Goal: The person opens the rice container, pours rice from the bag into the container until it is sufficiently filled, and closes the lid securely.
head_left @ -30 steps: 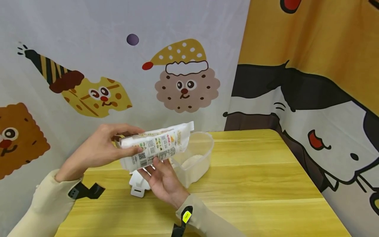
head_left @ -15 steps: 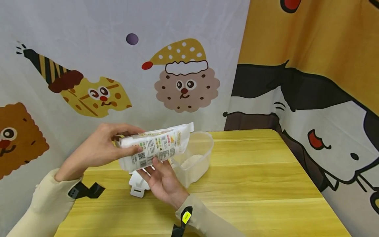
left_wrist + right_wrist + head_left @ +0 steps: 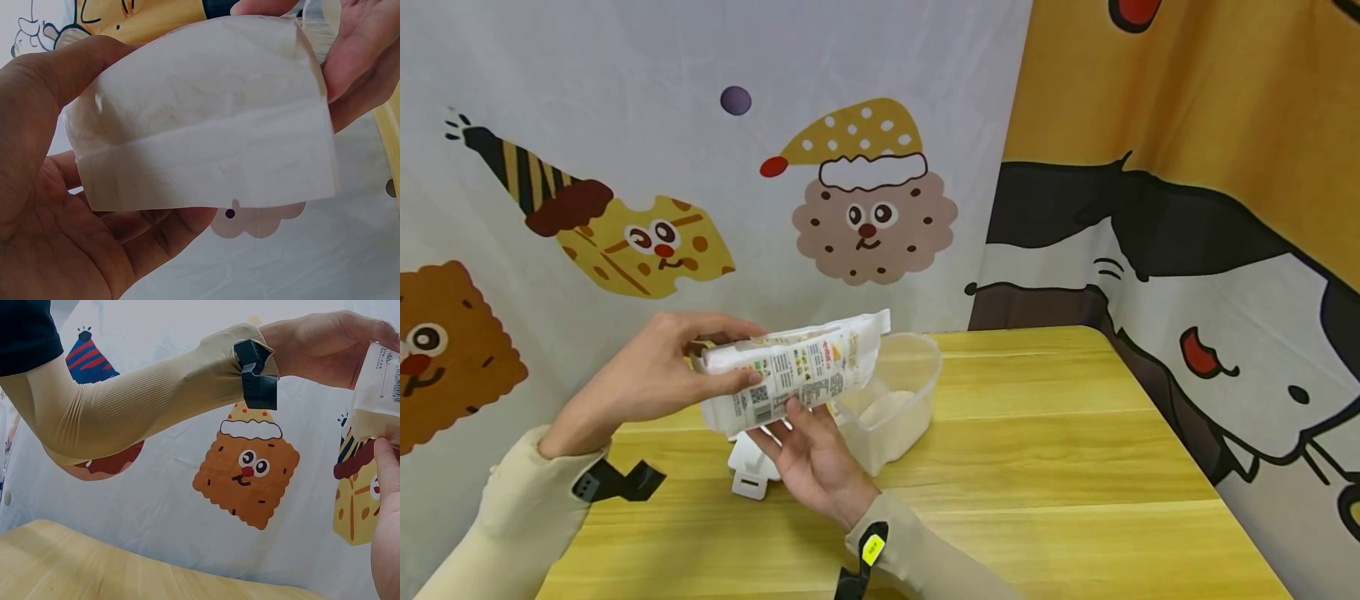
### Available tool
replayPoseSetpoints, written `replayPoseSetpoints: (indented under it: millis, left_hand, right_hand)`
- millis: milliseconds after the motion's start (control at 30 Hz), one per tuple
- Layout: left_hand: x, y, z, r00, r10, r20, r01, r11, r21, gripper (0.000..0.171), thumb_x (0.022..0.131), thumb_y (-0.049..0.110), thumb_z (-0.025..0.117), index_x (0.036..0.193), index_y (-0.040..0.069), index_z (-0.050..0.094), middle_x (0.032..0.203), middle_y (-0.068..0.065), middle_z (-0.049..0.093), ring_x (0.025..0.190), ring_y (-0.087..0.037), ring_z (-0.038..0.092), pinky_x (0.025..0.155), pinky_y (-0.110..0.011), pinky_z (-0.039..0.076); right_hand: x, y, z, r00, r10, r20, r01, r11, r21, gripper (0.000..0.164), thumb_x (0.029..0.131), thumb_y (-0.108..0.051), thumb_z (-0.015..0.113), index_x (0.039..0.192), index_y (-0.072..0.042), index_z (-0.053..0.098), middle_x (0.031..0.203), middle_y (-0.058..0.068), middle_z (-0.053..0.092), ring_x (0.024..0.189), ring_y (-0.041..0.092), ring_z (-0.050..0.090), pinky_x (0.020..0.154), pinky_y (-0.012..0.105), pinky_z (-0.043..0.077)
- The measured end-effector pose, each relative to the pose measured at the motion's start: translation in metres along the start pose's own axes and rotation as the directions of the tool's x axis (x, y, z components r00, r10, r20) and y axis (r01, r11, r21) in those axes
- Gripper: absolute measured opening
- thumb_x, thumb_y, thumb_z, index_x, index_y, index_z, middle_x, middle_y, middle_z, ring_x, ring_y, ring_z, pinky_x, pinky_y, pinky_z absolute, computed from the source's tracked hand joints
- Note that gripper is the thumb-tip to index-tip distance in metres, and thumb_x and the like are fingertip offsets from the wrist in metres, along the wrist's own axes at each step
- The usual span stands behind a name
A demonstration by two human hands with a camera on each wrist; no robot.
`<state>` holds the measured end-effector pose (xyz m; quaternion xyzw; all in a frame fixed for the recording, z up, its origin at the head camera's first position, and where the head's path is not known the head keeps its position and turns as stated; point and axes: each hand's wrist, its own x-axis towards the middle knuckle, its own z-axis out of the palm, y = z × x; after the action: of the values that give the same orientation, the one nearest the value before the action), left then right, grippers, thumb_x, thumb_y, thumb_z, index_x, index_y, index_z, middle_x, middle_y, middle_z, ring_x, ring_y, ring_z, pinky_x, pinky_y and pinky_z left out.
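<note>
In the head view, a white printed bag [image 3: 808, 367] is held in the air, tilted with its right end higher and at the near side of a clear plastic container [image 3: 927, 367]. My left hand [image 3: 651, 371] grips the bag's left end, thumb on the printed face and fingers over the top. My right hand [image 3: 823, 467] holds the bag from below, its thumb against the lower front. White grainy contents [image 3: 887, 407] lie in the container. The left wrist view shows the bag's flat sealed end [image 3: 212, 150] close up. Whether the bag's far end is open cannot be seen.
A white plastic piece with a slotted tab [image 3: 752, 475] lies on the wooden table [image 3: 1060, 450], partly behind my right hand and the bag. Behind the table hangs a curtain [image 3: 880, 50] printed with cartoon figures. The table's right edge slants away from me.
</note>
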<state>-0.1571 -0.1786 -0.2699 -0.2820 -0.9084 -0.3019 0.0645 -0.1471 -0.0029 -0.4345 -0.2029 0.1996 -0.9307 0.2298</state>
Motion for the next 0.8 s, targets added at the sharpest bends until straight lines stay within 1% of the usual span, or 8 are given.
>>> replayPoseSetpoints:
  millis: [367, 633, 800]
  left_hand:
    - [0.0017, -0.0002, -0.0004, 1.0, 0.01, -0.007, -0.01, 1.0, 0.007, 0.037, 0.085, 0.026, 0.085, 0.12, 0.021, 0.075, 0.098, 0.004, 0.076, 0.079, -0.009, 0.067, 0.065, -0.026, 0.055]
    - [0.0022, -0.0003, -0.0005, 1.0, 0.006, -0.004, -0.005, 1.0, 0.007, 0.037, 0.085, 0.027, 0.085, 0.12, 0.021, 0.075, 0.099, 0.004, 0.076, 0.079, -0.009, 0.067, 0.065, -0.026, 0.055]
    - [0.0023, -0.0005, -0.0009, 1.0, 0.008, -0.002, -0.008, 1.0, 0.003, 0.037, 0.085, 0.027, 0.086, 0.12, 0.022, 0.075, 0.099, 0.004, 0.076, 0.079, -0.009, 0.067, 0.065, -0.026, 0.055]
  right_hand:
    - [0.0001, -0.0009, 0.001, 1.0, -0.005, -0.001, 0.005, 1.0, 0.011, 0.049, 0.101, -0.03, 0.065, 0.146, -0.033, 0.043, 0.147, -0.005, 0.051, 0.135, 0.014, 0.052, 0.121, 0.036, 0.038]
    - [0.0001, -0.0008, 0.0015, 1.0, -0.002, -0.005, 0.002, 1.0, 0.002, 0.053, 0.1, -0.032, 0.066, 0.148, -0.035, 0.041, 0.147, -0.005, 0.051, 0.134, 0.014, 0.053, 0.12, 0.034, 0.039]
    - [0.0, -0.0003, 0.0011, 1.0, 0.0, -0.002, 0.0, 1.0, -0.005, 0.051, 0.1, -0.033, 0.066, 0.146, -0.035, 0.043, 0.146, -0.006, 0.052, 0.133, 0.013, 0.054, 0.119, 0.034, 0.04]
